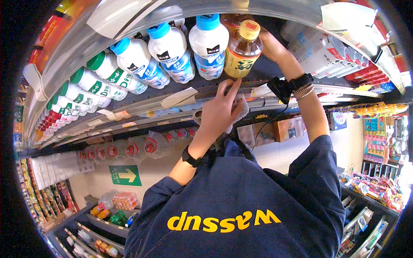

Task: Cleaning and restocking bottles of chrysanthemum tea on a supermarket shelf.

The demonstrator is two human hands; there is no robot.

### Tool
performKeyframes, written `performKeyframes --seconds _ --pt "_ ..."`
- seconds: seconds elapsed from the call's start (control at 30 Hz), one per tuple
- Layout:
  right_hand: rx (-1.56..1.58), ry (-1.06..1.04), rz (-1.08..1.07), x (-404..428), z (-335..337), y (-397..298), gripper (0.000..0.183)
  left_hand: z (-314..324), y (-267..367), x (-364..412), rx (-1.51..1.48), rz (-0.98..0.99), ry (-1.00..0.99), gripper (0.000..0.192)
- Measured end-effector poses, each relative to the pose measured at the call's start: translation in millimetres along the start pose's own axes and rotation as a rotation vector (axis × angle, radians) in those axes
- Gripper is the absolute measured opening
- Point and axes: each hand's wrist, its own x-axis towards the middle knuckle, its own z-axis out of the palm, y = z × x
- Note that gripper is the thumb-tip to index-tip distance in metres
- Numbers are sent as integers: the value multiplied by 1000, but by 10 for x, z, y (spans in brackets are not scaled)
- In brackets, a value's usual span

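Upper centre, a tea bottle with a yellow cap [243,54] stands upright on the dark shelf [258,72]. My left hand [219,108] is just below it at the shelf's front, holding a pale cloth [243,108], with a fingertip by the bottle's base. My right hand [269,40] reaches in behind the bottle's right side, near another bottle with brownish contents [234,21]; its fingers are hidden, so its grip cannot be told. White bottles with blue caps [209,48] stand left of the tea bottle, the nearest close beside it.
Green-capped white bottles [111,72] continue leftwards. Clear-wrapped packs [326,58] fill the right side. A clear shelf edge [271,9] curves overhead, and a price rail [155,108] runs along the front. A paper tag [179,97] sticks up from the rail.
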Motion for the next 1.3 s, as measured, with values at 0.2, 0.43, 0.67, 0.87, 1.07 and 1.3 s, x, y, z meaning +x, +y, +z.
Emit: performKeyframes --seconds 0.2,0.43,0.67,0.87,1.07,1.3 --pt "-4 17 -4 10 -41 55 47 1 9 -8 -2 32 29 56" --pt "142 13 77 10 -82 12 48 31 5 -3 37 118 143 49" --pt "67 68 55 -22 -37 6 48 22 -2 -15 -9 37 30 57" --pt "102 65 52 40 -125 116 41 36 -1 -13 -8 47 55 58" --pt "-133 36 116 123 -331 301 33 43 -13 -27 -31 37 43 58" --pt "-278 238 -100 -16 -187 231 26 -76 -12 -248 -174 110 96 47"
